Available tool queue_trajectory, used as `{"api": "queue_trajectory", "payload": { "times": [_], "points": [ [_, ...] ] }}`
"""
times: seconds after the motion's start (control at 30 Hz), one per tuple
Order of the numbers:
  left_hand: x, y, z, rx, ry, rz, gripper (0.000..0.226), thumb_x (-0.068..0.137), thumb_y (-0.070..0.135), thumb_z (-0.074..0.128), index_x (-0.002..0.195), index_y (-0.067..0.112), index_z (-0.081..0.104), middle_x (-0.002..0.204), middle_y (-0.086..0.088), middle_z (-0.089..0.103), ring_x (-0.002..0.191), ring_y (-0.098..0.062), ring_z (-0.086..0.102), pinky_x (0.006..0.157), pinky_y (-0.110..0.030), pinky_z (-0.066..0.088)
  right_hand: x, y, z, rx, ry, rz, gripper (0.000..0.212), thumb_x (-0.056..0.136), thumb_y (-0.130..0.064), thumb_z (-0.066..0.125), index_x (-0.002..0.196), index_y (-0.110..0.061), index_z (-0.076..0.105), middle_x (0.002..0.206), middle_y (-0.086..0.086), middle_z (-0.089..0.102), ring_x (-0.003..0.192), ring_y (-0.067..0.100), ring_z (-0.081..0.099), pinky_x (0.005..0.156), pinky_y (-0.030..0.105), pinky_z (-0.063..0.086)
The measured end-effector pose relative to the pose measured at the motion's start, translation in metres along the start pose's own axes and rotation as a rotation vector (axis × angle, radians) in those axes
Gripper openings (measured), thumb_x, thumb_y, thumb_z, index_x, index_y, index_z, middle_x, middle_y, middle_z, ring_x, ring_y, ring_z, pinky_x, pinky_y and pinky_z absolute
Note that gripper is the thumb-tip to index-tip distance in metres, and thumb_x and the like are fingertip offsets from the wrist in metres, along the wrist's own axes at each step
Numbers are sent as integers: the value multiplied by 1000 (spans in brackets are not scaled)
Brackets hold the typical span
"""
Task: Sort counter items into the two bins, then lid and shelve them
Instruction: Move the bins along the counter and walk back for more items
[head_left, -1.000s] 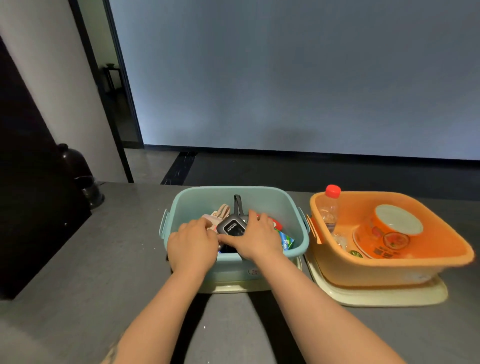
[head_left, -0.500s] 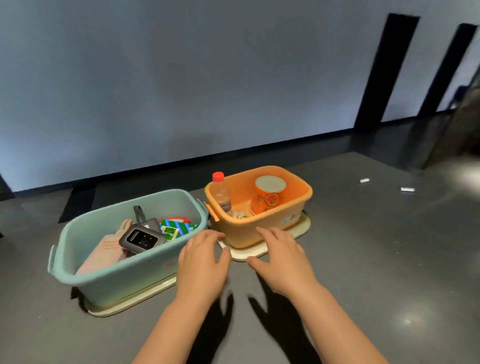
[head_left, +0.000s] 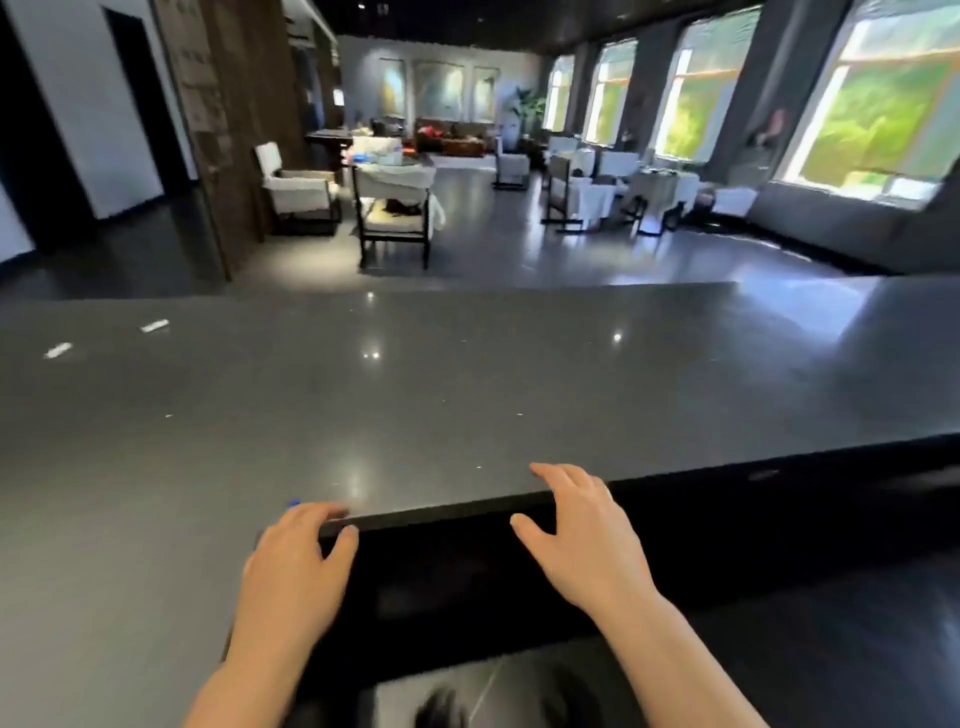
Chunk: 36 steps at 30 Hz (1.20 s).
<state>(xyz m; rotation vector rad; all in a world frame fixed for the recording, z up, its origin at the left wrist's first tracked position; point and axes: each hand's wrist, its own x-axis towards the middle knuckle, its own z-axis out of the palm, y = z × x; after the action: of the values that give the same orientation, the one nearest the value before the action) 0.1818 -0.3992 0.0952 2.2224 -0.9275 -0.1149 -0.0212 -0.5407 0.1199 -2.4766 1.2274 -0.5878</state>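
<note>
Your left hand (head_left: 291, 564) sits at lower centre-left of the frame, fingers loosely bent over the near edge of the dark desk (head_left: 467, 395), holding nothing; whether the fingertips actually touch the edge is hard to tell through the blur. Your right hand (head_left: 582, 535) is at lower centre-right, fingers spread and relaxed, also empty, its fingertips over the same edge. Both bins are out of the frame. A small blue thing (head_left: 293, 503) peeks out just above your left fingers, too hidden to name. Two small white scraps (head_left: 154, 326) lie at the desk's left side, blurred. Beyond, upper frame, stand white-covered chairs (head_left: 296, 189) and bright windows (head_left: 878, 114).
</note>
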Motion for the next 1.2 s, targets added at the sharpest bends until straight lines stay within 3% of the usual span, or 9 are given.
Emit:
{"api": "queue_trajectory", "payload": {
  "times": [0.1,0.27,0.4,0.53,0.83,1.07,1.2],
  "points": [
    [10,91,70,-72,-131,198,23,89,29,57,111,29,63,118,10,58,101,-12,55,91,-34,43,-26,91,-56,-42,123,242,58,88,-48,56,142,-31,39,142,-15,42,132,8,36,99,25,39],
    [-15,251,198,-159,-384,485,22,90,31,57,111,32,62,117,13,58,112,-11,53,97,-36,44,-82,234,-137,-144,231,608,60,88,-50,53,143,-32,37,143,-14,40,131,11,36,100,29,38],
    [-61,366,296,-226,-531,608,20,89,29,57,109,30,63,114,10,60,106,-13,55,93,-36,46,-115,333,-191,-190,220,825,59,88,-49,52,142,-30,37,142,-10,42,132,15,37,103,32,38],
    [-101,438,375,-181,-711,704,23,89,30,57,111,27,63,115,7,61,107,-14,56,90,-31,46,-142,411,-229,-188,245,987,58,87,-48,52,140,-29,39,139,-9,45,129,16,40,101,32,39],
    [-109,544,532,-20,-874,849,25,88,33,59,112,28,63,114,9,61,108,-11,56,91,-30,45,-162,572,-257,-131,212,1255,58,89,-49,52,141,-29,38,143,-13,40,131,12,36,101,28,36],
    [-97,699,678,67,-1014,1050,37,89,43,54,124,32,55,124,8,57,116,-13,54,96,-32,45,-106,713,-303,-134,132,1371,66,90,-47,50,148,-26,28,156,-10,24,141,14,24,109,33,27],
    [-105,781,744,113,-1057,1196,38,88,46,51,124,34,55,127,10,56,119,-13,51,97,-31,43,-68,784,-340,-161,171,1382,65,89,-45,49,147,-25,30,154,-10,28,139,14,27,109,33,28]
  ]
}}
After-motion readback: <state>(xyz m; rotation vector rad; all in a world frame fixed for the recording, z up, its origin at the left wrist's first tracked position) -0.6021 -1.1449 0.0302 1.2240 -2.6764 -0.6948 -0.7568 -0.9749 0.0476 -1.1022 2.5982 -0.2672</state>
